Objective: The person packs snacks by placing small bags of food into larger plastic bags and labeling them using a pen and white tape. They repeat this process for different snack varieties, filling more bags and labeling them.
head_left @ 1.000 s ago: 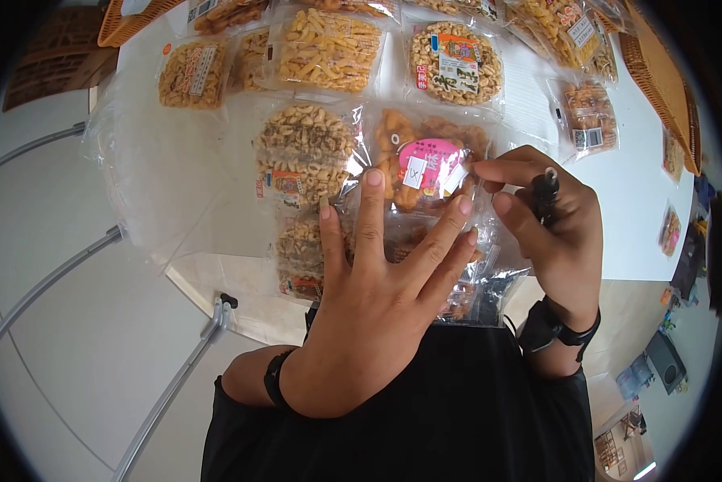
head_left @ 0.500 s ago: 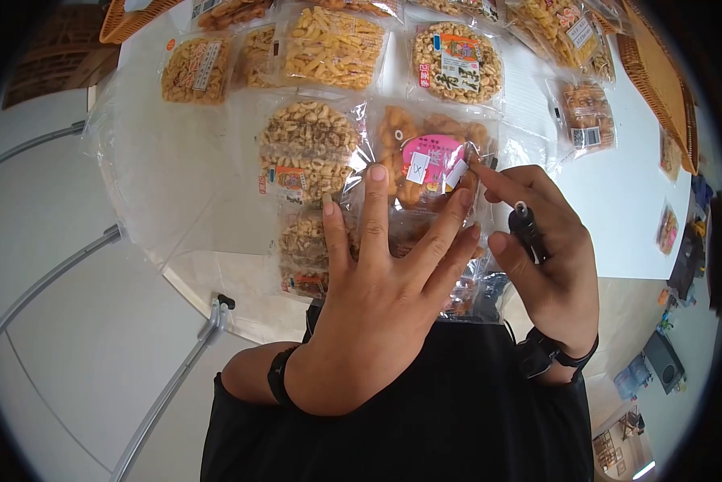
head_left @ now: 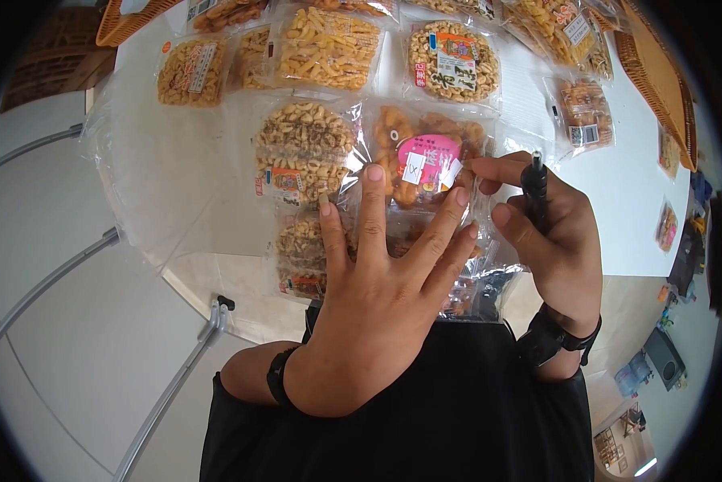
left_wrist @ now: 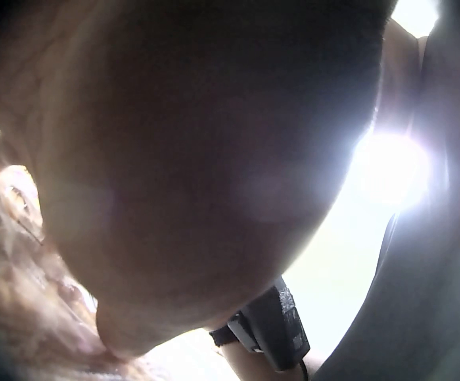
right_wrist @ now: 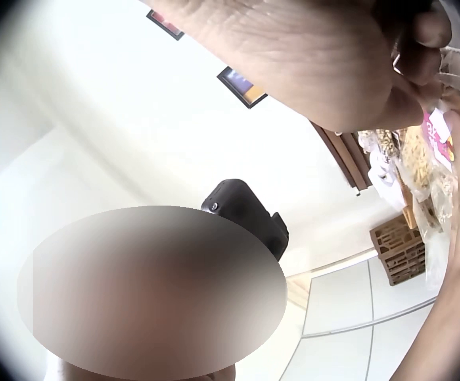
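In the head view my left hand (head_left: 377,313) lies spread and flat over clear bags of snacks, fingers straight. Its middle fingertip reaches the edge of a bag of brown twisted snacks (head_left: 405,128) with a pink label (head_left: 433,153). Two small white stickers sit on that bag: one with a dark mark (head_left: 414,168), one at the label's right edge (head_left: 450,174). My right hand (head_left: 558,233) holds a black pen (head_left: 535,193) in its curled fingers. Its index fingertip is right beside the second sticker, the thumb apart from it. In the left wrist view my hand mostly hides the bags.
A bag with a round nut cake (head_left: 306,149) lies left of the pink-labelled one. Farther back on the white table (head_left: 638,225) are yellow stick snacks (head_left: 329,48), another nut cake (head_left: 455,64) and a small bag (head_left: 584,116). A wicker basket (head_left: 658,88) stands at right.
My right thumb has dropped away from the index finger and come partly back, and the pen's tip has swung down and up again. The left hand has stayed in place.
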{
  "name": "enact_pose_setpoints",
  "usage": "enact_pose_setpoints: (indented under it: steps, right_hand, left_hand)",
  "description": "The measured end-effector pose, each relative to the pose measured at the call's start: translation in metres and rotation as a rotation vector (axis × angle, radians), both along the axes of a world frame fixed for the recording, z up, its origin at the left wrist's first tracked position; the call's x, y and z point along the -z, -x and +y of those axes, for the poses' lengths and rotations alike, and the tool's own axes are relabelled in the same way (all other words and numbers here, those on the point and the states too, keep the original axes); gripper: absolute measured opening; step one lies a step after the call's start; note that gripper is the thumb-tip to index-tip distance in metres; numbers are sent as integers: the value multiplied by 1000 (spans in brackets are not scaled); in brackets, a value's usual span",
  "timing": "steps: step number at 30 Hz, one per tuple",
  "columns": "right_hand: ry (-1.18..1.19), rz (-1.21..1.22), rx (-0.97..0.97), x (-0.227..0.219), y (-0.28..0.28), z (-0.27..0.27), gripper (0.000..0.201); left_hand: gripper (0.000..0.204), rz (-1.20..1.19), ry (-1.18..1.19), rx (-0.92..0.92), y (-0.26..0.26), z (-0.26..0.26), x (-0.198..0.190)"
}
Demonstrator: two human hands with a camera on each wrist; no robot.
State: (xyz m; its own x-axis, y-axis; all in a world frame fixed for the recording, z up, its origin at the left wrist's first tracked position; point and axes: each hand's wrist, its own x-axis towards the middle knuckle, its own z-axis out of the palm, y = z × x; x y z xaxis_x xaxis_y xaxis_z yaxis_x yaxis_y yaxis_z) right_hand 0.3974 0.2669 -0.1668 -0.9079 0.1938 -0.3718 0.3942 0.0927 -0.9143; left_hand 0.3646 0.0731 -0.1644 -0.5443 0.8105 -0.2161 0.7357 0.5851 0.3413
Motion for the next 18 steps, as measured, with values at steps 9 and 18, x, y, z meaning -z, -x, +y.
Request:
enact_pose_setpoints:
  steps: [9,18]
  right_hand:
    - [-452,62,93,16,13,-18,16]
    - [-725,200,98,24,20,-29,13]
  left_hand:
    - [59,-15,7,3,-1,0,1]
    - [46,-18,-20,-5,0,-2,1]
